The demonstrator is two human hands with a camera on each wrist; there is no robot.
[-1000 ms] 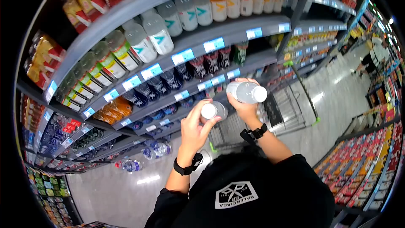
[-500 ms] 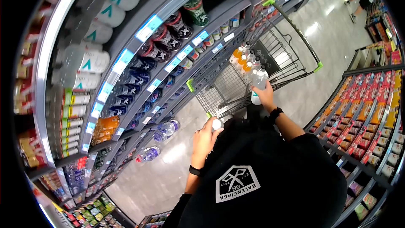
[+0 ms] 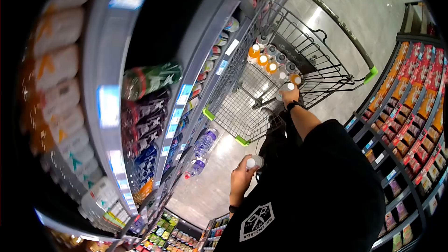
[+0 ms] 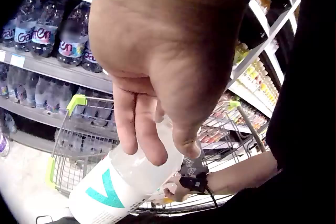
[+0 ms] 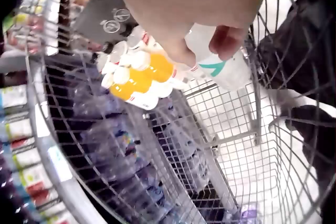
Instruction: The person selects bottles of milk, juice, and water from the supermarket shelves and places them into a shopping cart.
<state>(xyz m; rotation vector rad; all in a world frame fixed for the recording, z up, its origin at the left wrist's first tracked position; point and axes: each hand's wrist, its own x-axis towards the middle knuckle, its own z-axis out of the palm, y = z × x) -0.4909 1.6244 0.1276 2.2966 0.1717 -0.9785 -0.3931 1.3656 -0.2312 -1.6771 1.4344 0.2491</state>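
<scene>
My left hand (image 4: 157,66) grips a clear bottle with a white label and teal mark (image 4: 107,192) by its upper part; in the head view this bottle (image 3: 255,162) is held near my body, outside the cart. Inside the wire cart (image 3: 242,107), my right hand (image 3: 290,95) holds a similar bottle (image 3: 283,92) beside a group of standing bottles. The right wrist view shows my right hand (image 5: 199,14) with fingers round that white-labelled bottle (image 5: 226,69), next to orange bottles (image 5: 142,79). The lower end of the bottle in my right hand is partly hidden by the cart wires.
Drink shelves (image 3: 186,65) run along the left, close to the cart. Large bottles in purple wrap (image 3: 205,142) lie on the floor by the shelf base. A shelf of packaged goods (image 3: 410,126) stands at the right. The cart handle (image 3: 326,9) is at the far side.
Both hands have moved away from the shelf with their bottles. My right hand has gone over and down into the cart, while my left stays near my body. The view has turned toward the cart.
</scene>
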